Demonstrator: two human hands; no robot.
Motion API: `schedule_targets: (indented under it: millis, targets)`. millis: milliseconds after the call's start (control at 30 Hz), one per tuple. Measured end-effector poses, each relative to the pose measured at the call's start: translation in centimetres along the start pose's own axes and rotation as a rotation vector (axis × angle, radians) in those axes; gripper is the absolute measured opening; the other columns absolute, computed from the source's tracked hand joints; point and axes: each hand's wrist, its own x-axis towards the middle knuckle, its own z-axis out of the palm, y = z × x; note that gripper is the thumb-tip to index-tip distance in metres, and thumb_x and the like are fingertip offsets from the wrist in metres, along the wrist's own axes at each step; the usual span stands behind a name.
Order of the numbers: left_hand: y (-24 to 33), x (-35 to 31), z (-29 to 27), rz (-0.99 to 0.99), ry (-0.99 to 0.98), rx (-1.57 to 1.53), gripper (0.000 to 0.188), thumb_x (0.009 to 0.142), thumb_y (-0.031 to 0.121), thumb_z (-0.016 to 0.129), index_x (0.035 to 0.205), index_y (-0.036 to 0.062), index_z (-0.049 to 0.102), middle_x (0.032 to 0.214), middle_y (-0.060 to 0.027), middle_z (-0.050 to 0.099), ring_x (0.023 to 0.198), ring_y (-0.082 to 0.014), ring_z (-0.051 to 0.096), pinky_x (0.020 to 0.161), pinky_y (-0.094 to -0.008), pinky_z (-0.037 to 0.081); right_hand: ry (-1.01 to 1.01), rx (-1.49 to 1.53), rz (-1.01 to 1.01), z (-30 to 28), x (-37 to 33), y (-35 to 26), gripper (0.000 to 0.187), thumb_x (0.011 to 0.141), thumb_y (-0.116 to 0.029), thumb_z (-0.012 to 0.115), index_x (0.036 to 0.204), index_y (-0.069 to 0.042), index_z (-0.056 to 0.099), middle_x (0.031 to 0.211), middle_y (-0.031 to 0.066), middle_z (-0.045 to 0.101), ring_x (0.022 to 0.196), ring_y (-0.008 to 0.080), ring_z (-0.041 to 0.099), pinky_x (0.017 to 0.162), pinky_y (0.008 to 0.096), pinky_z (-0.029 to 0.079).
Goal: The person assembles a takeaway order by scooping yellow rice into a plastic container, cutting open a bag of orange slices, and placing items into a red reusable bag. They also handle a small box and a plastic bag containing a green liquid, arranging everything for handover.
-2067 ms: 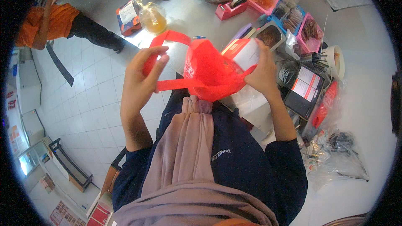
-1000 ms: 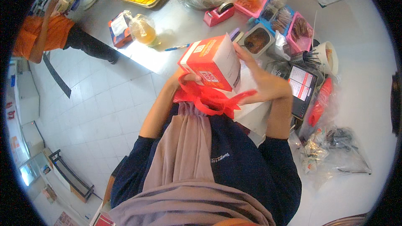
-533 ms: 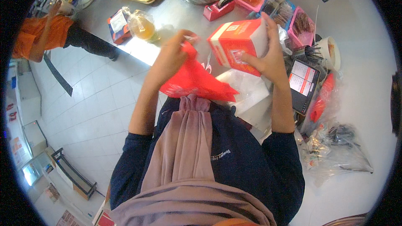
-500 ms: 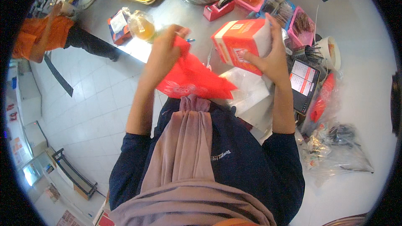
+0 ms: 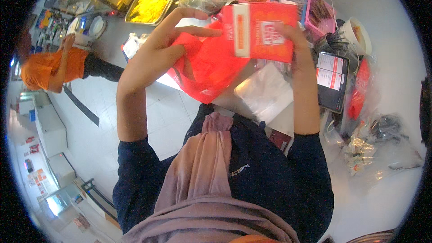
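Observation:
My right hand (image 5: 294,40) grips a red and white cardboard food box (image 5: 265,31) by its right side, raised above the counter. To its left, my left hand (image 5: 168,47) has hold of a red bag (image 5: 204,69), which hangs from its thumb and fingers. Its index and middle fingers stretch toward the box. The box's left end is close to the bag's upper part; whether any of it is inside I cannot tell. Below the box lies a clear plastic bag or sheet (image 5: 265,91) at the counter's near edge.
Two metal trays of yellow food (image 5: 150,9) stand at the back left. Pink baskets (image 5: 320,15), a white tub (image 5: 357,36) and a tablet (image 5: 332,81) line the right side. Plastic packaging (image 5: 373,148) lies nearer. A person in orange (image 5: 54,69) stands at far left.
The box has moved left and turned its printed face toward me, coming up to the red bag. My left hand has spread its fingers, and the bag has swung to hang lower.

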Motion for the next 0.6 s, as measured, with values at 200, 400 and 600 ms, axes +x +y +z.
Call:
schedule_targets:
  millis: [200,400,600]
  targets:
    - [1.5,1.0,-0.6,0.087,0.307,-0.059,0.044,0.077,-0.005,0.033,0.120,0.0025,0.042,0.112,-0.0188,0.059,0.056,-0.0116,0.059,0.052,-0.0198,0.049,-0.170,-0.698,-0.284,-1.9,0.7,6.4,0.073,0.067,-0.020,0.073,0.128,-0.003,0.037,0.118,0.0122,0.051,0.108,0.0267,0.052,0.093,0.0404,0.042]
    - [1.4,-1.0,-0.4,0.154,0.356,-0.159,0.036,0.081,-0.002,0.035,0.116,-0.0013,0.044,0.112,-0.0212,0.057,0.055,-0.0137,0.061,0.043,-0.0184,0.046,-0.562,-1.514,-0.176,-1.4,-3.2,8.7,0.078,0.060,-0.024,0.075,0.126,-0.003,0.038,0.120,0.0185,0.048,0.108,0.0361,0.049,0.094,0.0432,0.039]
    - [-2.4,-4.4,3.3,-0.071,0.095,-0.049,0.046,0.074,-0.009,0.028,0.117,-0.0001,0.041,0.118,-0.0147,0.049,0.087,-0.0222,0.064,0.047,-0.0198,0.050,-0.453,-1.725,-0.203,1.4,-5.0,10.5,0.066,0.073,-0.033,0.066,0.126,-0.004,0.038,0.117,0.0169,0.050,0.107,0.0328,0.051,0.091,0.0419,0.041]
